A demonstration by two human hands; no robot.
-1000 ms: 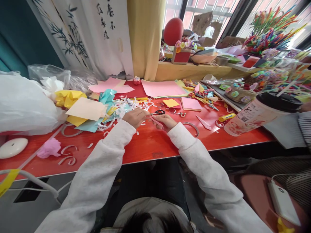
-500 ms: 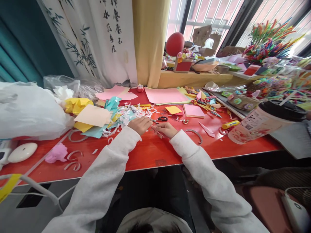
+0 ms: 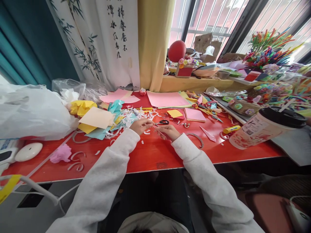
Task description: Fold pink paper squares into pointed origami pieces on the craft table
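Observation:
A narrow folded piece of pink paper is held over the red table. My right hand is closed on it, thumb and fingers pressed together. My left hand meets its far end in a pinch, the fingertips close to those of the right. Just beyond both hands lies a pair of scissors with black handles, its blades partly hidden by my fingers. A pointed pink folded piece rests to the right of my right hand. White paper shreds are heaped beyond my left hand.
Stacked pink sheets and square notes lie farther back. At right a lidded drink cup stands near a yellow glue stick. A white plastic bag and a crumpled pink paper are at left.
The view has tilted up and turned slightly left, so everything sits lower and farther right. Both hands keep hold of the pink paper, which now appears narrower, turned more edge-on.

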